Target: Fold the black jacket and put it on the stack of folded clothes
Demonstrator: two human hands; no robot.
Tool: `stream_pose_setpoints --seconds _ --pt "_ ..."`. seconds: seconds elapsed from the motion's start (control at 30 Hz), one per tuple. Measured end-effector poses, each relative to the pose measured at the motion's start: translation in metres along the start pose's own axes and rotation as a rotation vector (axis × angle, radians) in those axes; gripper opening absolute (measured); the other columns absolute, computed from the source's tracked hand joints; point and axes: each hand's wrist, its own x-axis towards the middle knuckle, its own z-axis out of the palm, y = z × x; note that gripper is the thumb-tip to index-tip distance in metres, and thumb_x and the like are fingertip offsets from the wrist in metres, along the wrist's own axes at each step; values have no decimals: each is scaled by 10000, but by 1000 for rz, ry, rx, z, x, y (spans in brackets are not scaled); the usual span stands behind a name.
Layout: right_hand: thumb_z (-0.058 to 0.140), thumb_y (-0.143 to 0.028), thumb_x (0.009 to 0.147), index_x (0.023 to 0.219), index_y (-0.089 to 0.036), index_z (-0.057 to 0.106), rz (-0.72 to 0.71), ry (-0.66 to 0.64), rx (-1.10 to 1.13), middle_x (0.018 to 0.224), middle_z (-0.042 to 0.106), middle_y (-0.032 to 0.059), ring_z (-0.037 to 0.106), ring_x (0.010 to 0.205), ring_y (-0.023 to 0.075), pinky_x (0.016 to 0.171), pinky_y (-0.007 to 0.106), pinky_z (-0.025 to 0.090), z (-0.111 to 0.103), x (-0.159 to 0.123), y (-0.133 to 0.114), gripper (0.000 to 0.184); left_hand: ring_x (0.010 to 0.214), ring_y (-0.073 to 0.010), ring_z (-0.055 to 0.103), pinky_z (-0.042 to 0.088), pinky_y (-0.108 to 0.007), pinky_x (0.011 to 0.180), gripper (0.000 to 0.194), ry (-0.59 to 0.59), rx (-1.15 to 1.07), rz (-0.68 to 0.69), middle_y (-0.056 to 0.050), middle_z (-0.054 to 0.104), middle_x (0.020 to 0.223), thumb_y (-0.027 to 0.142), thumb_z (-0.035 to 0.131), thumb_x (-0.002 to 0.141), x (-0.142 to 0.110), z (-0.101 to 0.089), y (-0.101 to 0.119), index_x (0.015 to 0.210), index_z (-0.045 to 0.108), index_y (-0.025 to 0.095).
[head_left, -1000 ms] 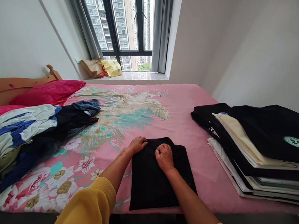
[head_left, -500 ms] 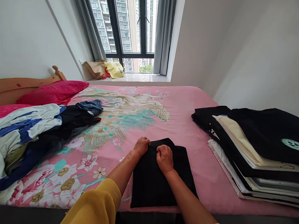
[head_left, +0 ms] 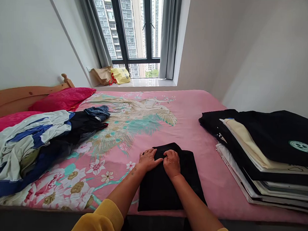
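A folded black garment (head_left: 163,193) lies flat on the bed near its front edge. My left hand (head_left: 149,159) rests palm down across its upper left side, fingers spread and thumb stretched toward the other hand. Just to the right, my right hand (head_left: 172,164) is closed with curled fingers on the garment's upper middle, seeming to pinch the cloth; the fingertips are partly hidden. The upper edge of the garment looks uneven, with a raised flap behind the right hand.
To the right stands a tall stack of folded clothes (head_left: 254,149), mostly black, white and cream. A loose heap of clothes (head_left: 47,135) lies on the left, by red pillows (head_left: 63,99). A flowered pink bedsheet (head_left: 189,130) covers the bed. Bags (head_left: 120,76) sit on the windowsill.
My left hand has opened from a curled grip at the garment's upper left edge and now lies flatter, thumb out. My right hand stays curled on the cloth. The view has shifted slightly.
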Motion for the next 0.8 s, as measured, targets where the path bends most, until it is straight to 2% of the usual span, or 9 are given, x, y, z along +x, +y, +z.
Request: stream_pose_setpoints --seconds 0.13,0.23,0.33,0.4,0.43,0.57,0.8 --pt "416 -64 741 887 -180 598 -10 -20 -3 952 576 62 478 969 212 936 350 372 -1 -1 2 260 1343 -310 326 256 -539 1075 784 -52 -32 -25 -68 368 1478 717 459 721 4 -2 -3 1374 400 286" --pt "421 -81 772 1065 -172 597 -69 -47 -39 1150 576 73 431 1154 223 1030 392 314 -4 -3 0 354 1345 -309 325 265 -535 1074 796 -50 -40 -28 -61 371 1476 718 480 703 5 -2 -4 1370 403 290" --pt "402 -178 885 1284 -234 511 -297 -209 -111 1360 476 31 247 1349 232 1113 511 135 -11 -5 -4 418 1352 -291 318 249 -532 1084 718 -43 -50 -29 -49 363 1482 629 496 745 4 1 -5 1375 394 299" --pt "369 -307 951 1335 -270 473 -413 -350 -158 1388 455 9 200 1380 236 1111 569 32 -15 -5 -6 400 1358 -273 310 235 -523 1093 660 -36 -57 -28 -39 357 1487 548 502 775 2 3 -6 1380 385 311" --pt "350 -366 965 1338 -268 476 -425 -398 -182 1384 459 11 205 1380 241 1106 582 7 -16 -5 -6 406 1360 -268 306 229 -520 1096 649 -32 -60 -28 -37 354 1489 524 505 781 2 4 -7 1383 381 315" --pt "331 -464 964 1337 -228 493 -307 -466 -289 1405 426 49 238 1371 272 1097 602 -4 -15 -3 -4 470 1367 -281 289 208 -541 1099 696 -5 -67 -32 -48 338 1497 586 495 772 0 7 -8 1395 367 302" --pt "318 -517 950 1377 -191 444 -217 -437 -345 1448 353 73 206 1385 260 1112 568 39 -11 -11 -2 552 1371 -286 278 196 -531 1104 750 19 -62 -42 -59 319 1506 675 443 763 -1 10 -8 1400 367 286"
